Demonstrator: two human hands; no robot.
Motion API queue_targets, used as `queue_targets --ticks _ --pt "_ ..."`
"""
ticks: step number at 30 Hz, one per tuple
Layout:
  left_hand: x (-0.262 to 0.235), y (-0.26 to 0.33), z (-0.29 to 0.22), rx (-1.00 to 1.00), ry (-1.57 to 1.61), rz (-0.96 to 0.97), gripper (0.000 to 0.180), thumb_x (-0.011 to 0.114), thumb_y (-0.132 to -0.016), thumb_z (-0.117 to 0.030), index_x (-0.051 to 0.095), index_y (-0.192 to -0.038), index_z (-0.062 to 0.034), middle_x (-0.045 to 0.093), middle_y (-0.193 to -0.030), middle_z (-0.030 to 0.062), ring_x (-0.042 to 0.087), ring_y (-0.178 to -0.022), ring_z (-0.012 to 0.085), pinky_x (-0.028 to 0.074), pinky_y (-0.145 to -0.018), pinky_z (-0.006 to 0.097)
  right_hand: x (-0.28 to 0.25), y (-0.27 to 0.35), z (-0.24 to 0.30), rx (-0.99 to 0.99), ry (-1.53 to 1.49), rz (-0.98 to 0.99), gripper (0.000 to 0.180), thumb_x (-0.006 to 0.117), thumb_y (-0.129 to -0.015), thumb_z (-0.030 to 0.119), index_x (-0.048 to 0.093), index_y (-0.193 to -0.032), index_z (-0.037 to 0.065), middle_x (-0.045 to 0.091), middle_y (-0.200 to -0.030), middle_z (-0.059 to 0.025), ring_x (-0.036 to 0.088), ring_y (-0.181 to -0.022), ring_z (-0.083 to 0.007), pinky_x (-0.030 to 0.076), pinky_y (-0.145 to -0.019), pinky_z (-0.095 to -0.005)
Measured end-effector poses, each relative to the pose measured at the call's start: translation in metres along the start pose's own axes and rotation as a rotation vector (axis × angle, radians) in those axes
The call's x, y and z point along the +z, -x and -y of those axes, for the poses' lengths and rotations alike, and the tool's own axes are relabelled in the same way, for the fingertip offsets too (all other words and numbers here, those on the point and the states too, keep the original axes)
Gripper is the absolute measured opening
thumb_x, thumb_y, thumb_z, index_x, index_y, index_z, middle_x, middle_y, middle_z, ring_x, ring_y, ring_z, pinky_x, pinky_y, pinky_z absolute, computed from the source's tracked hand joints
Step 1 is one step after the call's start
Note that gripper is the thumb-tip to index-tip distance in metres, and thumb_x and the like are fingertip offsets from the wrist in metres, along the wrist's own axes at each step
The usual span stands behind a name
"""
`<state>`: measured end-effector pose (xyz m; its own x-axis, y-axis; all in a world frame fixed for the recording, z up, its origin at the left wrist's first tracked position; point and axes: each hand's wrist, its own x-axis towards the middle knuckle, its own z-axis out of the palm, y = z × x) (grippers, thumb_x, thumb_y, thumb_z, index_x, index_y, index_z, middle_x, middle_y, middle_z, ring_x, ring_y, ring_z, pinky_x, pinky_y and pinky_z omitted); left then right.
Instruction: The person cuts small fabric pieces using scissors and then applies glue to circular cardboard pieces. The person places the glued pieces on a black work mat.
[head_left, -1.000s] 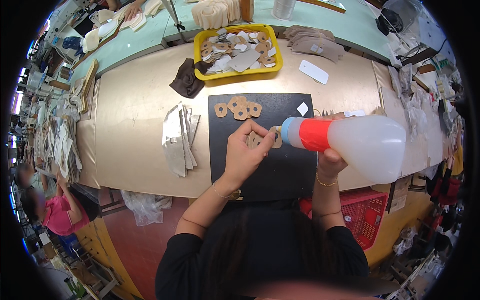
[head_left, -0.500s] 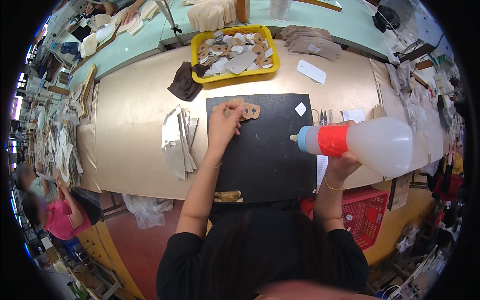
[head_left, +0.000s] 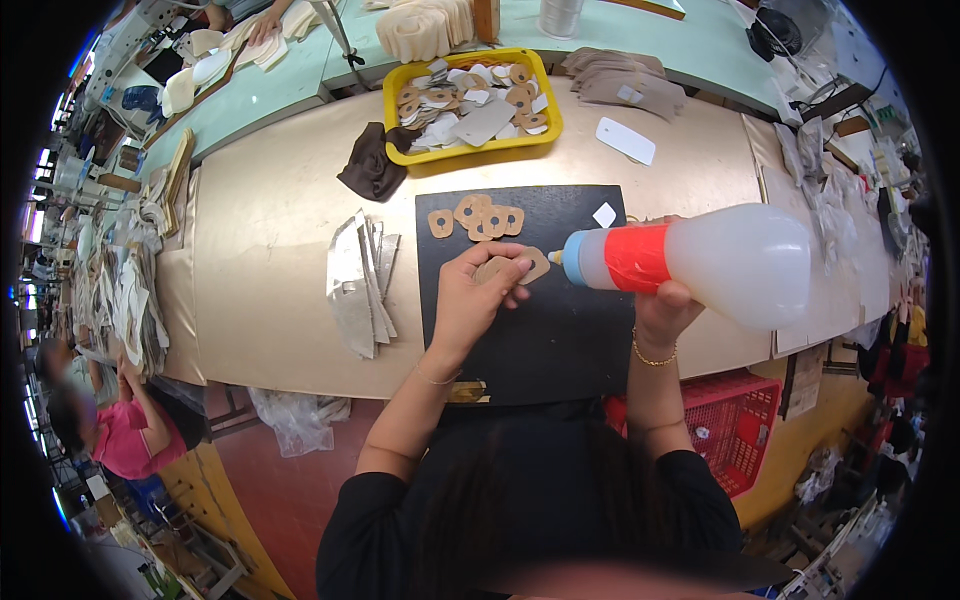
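Note:
Pinched in my left hand (head_left: 480, 292) are tan pieces with a hole (head_left: 535, 266), held over the black board (head_left: 570, 350). My right hand (head_left: 667, 305) grips a large translucent squeeze bottle (head_left: 745, 265) with a red band and a blue collar, lying nearly level. Its narrow nozzle points left, right beside the held piece; whether they touch I cannot tell. Several more tan holed pieces (head_left: 490, 220) lie overlapping on the board's far left part, one of them (head_left: 440, 223) apart. A small white diamond-shaped piece (head_left: 604, 215) rests near the board's far right corner.
Beyond the board stands a yellow tray (head_left: 480, 154) full of tan and white pieces, with a dark brown cloth (head_left: 372, 165) at its left. Silvery flat sheets (head_left: 355, 290) lie left of the board. A white card (head_left: 626, 141) is far right. A red crate (head_left: 735, 430) sits below the table.
My left hand has drawn nearer and to the right, lifting tan pieces away from the group on the board. The bottle has shifted left, bringing its nozzle to them.

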<state>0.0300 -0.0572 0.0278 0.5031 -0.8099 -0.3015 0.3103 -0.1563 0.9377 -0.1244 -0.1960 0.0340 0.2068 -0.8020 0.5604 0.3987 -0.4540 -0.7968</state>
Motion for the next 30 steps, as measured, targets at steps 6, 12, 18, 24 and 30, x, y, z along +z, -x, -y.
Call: queue_targets --ticks 6,12,18,24,30 --pt "0.013 0.001 -0.003 0.054 0.182 0.003 0.013 0.065 -0.09 -0.007 0.056 -0.094 0.0019 0.066 -0.082 0.0125 0.07 -0.072 0.0177 0.056 -0.06 0.025 0.005 0.005 0.004 0.063 -0.162 0.078 0.076 0.082 -0.068 0.052 0.055 -0.119 0.003 0.059 -0.113 -0.0091 0.062 -0.102 -0.0236 0.054 -0.09 -0.0419" --pt "0.015 0.006 -0.004 0.026 0.22 0.047 0.012 0.063 -0.091 -0.005 0.053 -0.093 0.0017 0.066 -0.086 0.0152 0.071 -0.076 0.0222 0.059 -0.063 0.028 0.009 0.003 0.011 0.114 -0.17 0.191 0.075 0.086 -0.064 0.049 0.055 -0.116 0.004 0.055 -0.11 -0.0063 0.062 -0.102 -0.0231 0.054 -0.09 -0.0403" --pt "0.013 0.006 -0.006 -0.021 0.234 0.072 0.014 0.064 -0.089 -0.003 0.051 -0.095 -0.0006 0.065 -0.085 0.0154 0.071 -0.074 0.0245 0.06 -0.062 0.03 0.01 0.001 0.01 0.067 -0.04 0.187 0.079 0.084 -0.063 0.053 0.054 -0.116 0.004 0.054 -0.109 -0.0076 0.062 -0.102 -0.0239 0.054 -0.089 -0.0404" --pt "0.015 0.001 -0.004 0.002 0.239 0.044 0.014 0.066 -0.089 -0.009 0.055 -0.09 -0.0009 0.063 -0.074 0.0093 0.067 -0.063 0.0163 0.053 -0.054 0.024 0.001 0.005 0.016 0.154 -0.192 0.069 0.083 0.084 -0.064 0.055 0.049 -0.118 0.002 0.055 -0.108 -0.0092 0.064 -0.096 -0.0263 0.056 -0.086 -0.0464" --pt "0.021 0.003 -0.008 0.061 0.07 -0.045 0.013 0.067 -0.089 -0.01 0.056 -0.084 -0.0038 0.059 -0.065 0.003 0.057 -0.054 0.0084 0.044 -0.049 0.02 -0.001 0.01 0.017 0.161 -0.19 0.162 0.081 0.086 -0.063 0.053 0.052 -0.116 0.002 0.054 -0.108 -0.0089 0.063 -0.097 -0.0252 0.056 -0.086 -0.0432"
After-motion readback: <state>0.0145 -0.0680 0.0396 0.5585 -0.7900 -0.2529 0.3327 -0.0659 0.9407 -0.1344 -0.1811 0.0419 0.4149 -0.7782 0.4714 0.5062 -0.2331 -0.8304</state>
